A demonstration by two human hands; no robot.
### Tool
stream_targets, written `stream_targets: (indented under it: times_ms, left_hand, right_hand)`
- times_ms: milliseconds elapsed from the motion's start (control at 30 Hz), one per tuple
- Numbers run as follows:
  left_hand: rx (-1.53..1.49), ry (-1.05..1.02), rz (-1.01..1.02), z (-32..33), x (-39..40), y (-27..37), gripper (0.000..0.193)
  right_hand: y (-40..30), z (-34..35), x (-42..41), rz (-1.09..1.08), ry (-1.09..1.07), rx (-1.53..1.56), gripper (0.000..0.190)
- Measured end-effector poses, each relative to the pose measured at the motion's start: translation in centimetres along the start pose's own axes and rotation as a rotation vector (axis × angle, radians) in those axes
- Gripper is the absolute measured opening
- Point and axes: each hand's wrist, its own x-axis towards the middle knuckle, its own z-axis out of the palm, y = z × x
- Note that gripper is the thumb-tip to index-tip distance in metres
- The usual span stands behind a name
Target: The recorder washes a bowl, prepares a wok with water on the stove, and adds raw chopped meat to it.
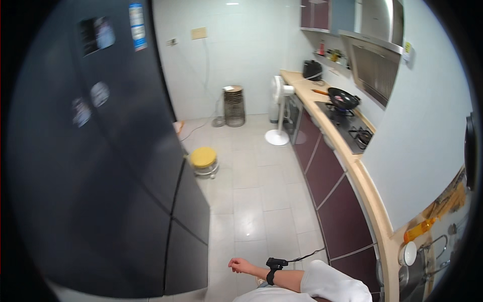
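Observation:
My right hand [240, 265] is held low in front of me above the grey tile floor [247, 222]. Its fingers are loosely curled and slightly apart, with nothing visible in them. A black strapped device [276, 264] sits on my right forearm, and a dark cable runs from it toward the cabinets. My left hand is out of view. Left of my hand, and apart from it, stands a tall dark refrigerator [113, 158] with photos and magnets on its doors. On the far right, a black wok [342, 99] with something pinkish inside sits on the gas hob [341, 124].
A yellow-topped stool [203, 157] stands beside the refrigerator. Farther back are a cylindrical slatted basket [234, 107] and a white pedestal fan [280, 109]. Dark red cabinets [328, 177] line the right; a white bowl [408, 253] and an amber bottle [419, 230] are near the sink.

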Motion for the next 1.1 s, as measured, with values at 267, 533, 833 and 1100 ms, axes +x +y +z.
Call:
stream_targets:
  times_ms: [267,533,833,1100]
  left_hand:
    - [-0.258,-0.83,-0.345,25.3,6.0,25.7,0.028]
    - [-0.145,-1.06,-0.037,48.3,18.2,32.9,0.029]
    - [-0.255,-1.091,-0.274,74.3,32.6,37.6,0.023]
    - [-0.201,-1.115,-0.366,92.9,38.2,42.3,0.022]
  right_hand:
    - [-2.5,-21.4,0.0,0.036,0.338,0.281,0.027]
    - [-4.6,-38.7,3.4,-0.033,0.864,0.233,0.03]
    - [-7.9,-54.5,6.1,-0.261,1.561,0.103,0.035]
    - [-13.5,-71.2,7.9,-0.039,1.556,0.367,0.033]
